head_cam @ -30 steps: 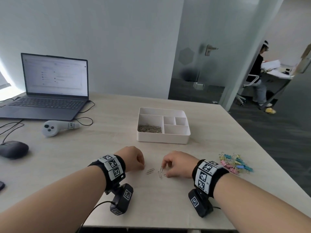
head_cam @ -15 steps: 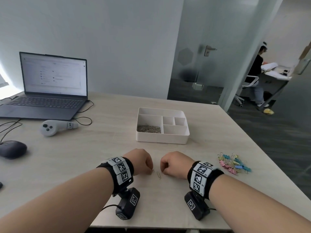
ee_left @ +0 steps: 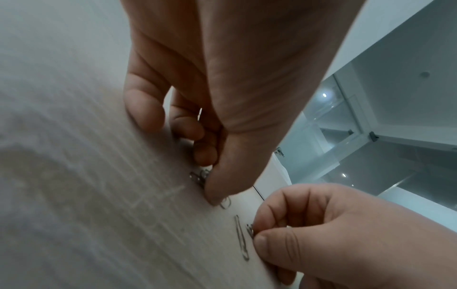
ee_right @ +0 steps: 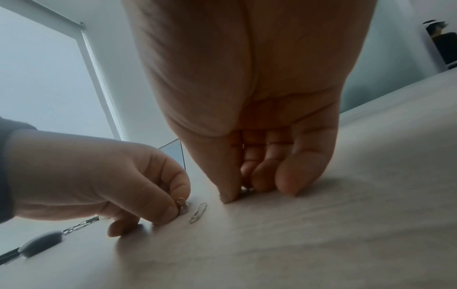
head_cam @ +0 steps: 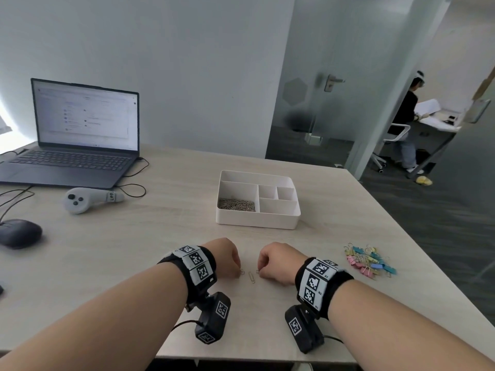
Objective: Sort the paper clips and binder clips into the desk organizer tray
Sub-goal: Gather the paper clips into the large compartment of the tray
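Note:
A white organizer tray (head_cam: 257, 223) sits mid-table, with a heap of silver paper clips (head_cam: 236, 204) in its left compartment. Near the front edge my left hand (head_cam: 227, 259) pinches paper clips (ee_left: 200, 178) between thumb and curled fingers against the table. My right hand (head_cam: 276, 263) pinches another clip (ee_left: 250, 230) (ee_right: 246, 190) with thumb and fingertips. One loose paper clip (head_cam: 251, 277) (ee_left: 241, 240) (ee_right: 197, 213) lies flat between the two hands. A pile of coloured binder clips (head_cam: 369, 262) lies on the table to the right of my right wrist.
An open laptop (head_cam: 75, 137) stands at the back left, with a grey controller (head_cam: 88, 199) and cables in front of it and a dark mouse (head_cam: 18, 232) at the left edge. A person sits at a desk beyond the glass door (head_cam: 329, 84).
Both hands have drawn closer together over the loose clips. Several clips that lay on the table a second ago are now gathered under the fingers; one stays loose between the hands.

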`<state>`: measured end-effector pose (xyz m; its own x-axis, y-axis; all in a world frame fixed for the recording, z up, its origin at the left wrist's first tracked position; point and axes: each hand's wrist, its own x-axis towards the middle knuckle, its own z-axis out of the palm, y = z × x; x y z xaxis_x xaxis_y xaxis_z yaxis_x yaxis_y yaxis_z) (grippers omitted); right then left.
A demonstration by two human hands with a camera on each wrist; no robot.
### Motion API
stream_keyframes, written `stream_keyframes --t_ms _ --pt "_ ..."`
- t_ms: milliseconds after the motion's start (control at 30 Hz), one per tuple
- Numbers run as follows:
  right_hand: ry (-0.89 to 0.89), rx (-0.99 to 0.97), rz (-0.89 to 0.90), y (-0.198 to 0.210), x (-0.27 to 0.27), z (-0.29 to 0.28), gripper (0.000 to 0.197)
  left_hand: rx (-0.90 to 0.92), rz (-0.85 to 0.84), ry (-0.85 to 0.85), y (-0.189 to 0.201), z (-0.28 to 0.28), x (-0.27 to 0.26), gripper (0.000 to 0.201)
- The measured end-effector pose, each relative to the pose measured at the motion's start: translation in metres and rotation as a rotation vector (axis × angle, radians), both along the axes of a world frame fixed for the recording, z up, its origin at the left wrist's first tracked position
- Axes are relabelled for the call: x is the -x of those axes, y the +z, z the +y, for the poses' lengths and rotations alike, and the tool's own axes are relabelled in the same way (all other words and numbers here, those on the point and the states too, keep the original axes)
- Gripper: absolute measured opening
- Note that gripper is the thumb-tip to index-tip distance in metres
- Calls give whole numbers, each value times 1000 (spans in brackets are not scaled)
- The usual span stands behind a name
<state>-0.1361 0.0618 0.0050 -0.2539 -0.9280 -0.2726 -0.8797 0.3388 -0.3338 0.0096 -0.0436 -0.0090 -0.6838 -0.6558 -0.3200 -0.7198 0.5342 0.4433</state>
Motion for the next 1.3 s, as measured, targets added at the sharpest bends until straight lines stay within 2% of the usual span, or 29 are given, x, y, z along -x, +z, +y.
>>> stream_keyframes --t_ms 267,367,500,600,767,900,1000,1300 --pt "-152 -18 -90 -2 -9 -2 7 -38 65 21 -3 -4 -5 6" --pt "-191 -15 -121 -2 -11 -2 20 -28 59 25 -4 -3 -5 8" --pt "-98 -50 -30 6 -17 2 28 -22 47 31 -3 -2 -5 9" --pt "-39 -55 47 7 -17 0 16 -21 42 30 -5 -2 -5 9" --pt "-74 -119 17 8 -12 -4 2 -20 45 27 -6 -3 -6 6" --pt "-60 -163 -5 9 -9 -7 6 -27 47 32 -7 -4 -7 9" --pt "-12 -185 34 13 -10 -8 1 -28 49 27 -9 -5 -8 10" --pt "63 -169 150 11 -16 -13 11 -18 47 24 -9 -5 -9 10"
